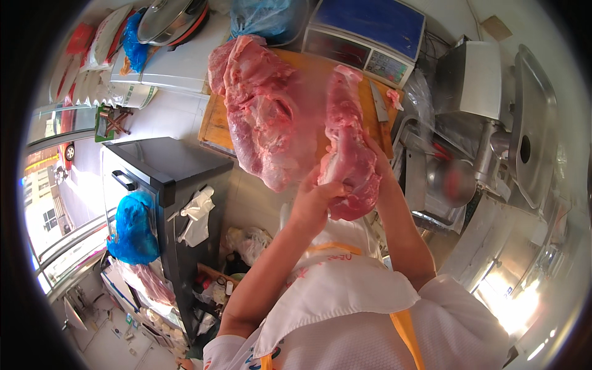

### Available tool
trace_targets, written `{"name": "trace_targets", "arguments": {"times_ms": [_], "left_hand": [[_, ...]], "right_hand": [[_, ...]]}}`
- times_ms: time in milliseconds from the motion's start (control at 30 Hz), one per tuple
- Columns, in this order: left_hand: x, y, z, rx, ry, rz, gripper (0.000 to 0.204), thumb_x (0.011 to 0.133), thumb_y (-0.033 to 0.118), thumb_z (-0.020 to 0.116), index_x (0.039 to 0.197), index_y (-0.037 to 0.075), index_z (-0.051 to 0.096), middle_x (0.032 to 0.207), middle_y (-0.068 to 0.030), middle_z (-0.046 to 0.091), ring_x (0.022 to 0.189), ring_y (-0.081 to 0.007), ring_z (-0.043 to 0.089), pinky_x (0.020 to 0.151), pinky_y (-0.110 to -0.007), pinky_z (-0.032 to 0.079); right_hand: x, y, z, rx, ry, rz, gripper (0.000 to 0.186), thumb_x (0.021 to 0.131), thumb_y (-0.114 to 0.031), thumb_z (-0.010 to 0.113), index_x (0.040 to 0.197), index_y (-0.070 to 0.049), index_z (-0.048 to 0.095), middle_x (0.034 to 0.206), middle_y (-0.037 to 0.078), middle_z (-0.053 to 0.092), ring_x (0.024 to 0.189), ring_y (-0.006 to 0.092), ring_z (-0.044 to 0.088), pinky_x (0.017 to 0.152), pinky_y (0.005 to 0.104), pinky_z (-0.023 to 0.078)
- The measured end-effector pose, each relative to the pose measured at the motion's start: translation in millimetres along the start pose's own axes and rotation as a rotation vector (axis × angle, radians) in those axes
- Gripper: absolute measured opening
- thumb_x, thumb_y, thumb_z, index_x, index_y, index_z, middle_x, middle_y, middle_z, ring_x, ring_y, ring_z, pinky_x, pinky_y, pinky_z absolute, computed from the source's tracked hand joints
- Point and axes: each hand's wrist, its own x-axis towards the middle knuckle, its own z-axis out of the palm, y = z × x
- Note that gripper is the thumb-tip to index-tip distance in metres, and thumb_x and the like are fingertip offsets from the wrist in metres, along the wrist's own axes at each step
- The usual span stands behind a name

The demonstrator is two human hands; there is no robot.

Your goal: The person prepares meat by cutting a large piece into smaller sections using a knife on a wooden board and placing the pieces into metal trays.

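Both my hands grip a long piece of raw meat at its near end, over the front edge of a wooden cutting board. My left hand is closed on its left side, thumb across the top. On the right side, my right hand is wrapped round it, its fingers partly hidden by the meat. The far end of the piece reaches over the board. A larger slab of raw meat lies to its left. Beyond my right hand, a knife rests on the board's right side, near a small meat scrap.
A scale with a blue top stands behind the board. At right are a metal meat grinder and a steel tray. A dark cabinet is at left, with a blue plastic bag beside it. A lidded pan sits far left.
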Motion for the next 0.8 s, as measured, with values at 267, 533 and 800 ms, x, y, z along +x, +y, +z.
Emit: {"name": "trace_targets", "arguments": {"times_ms": [267, 533, 800], "left_hand": [[-19, -5, -5, 0.089, -0.016, 0.056, 0.061, 0.082, -0.006, 0.075, 0.141, 0.0, 0.059, 0.118, -0.0145, 0.074, 0.097, -0.0222, 0.077, 0.086, -0.035, 0.063], [-43, 4, -34, 0.154, -0.222, 0.228, 0.075, 0.075, -0.01, 0.079, 0.145, 0.0, 0.055, 0.125, -0.0105, 0.07, 0.119, -0.0207, 0.067, 0.1, -0.036, 0.057], [-37, 8, -32, 0.492, -0.151, 0.288, 0.058, 0.087, 0.003, 0.081, 0.14, 0.0, 0.056, 0.12, -0.0081, 0.067, 0.111, -0.0167, 0.065, 0.096, -0.035, 0.055]], "right_hand": [[4, 27, 34, -0.089, -0.042, 0.003, 0.055, 0.109, -0.05, 0.054, 0.141, -0.005, 0.06, 0.121, 0.014, 0.072, 0.111, 0.0319, 0.071, 0.1, 0.049, 0.058], [-14, 13, 59, -0.356, -0.116, -0.135, 0.044, 0.11, -0.041, 0.057, 0.134, -0.005, 0.064, 0.118, 0.014, 0.073, 0.106, 0.0296, 0.072, 0.096, 0.0455, 0.06], [-34, -24, 104, -0.444, 0.184, -0.477, 0.055, 0.093, -0.028, 0.082, 0.141, -0.007, 0.065, 0.128, 0.011, 0.072, 0.117, 0.0259, 0.071, 0.103, 0.0438, 0.059]]}}
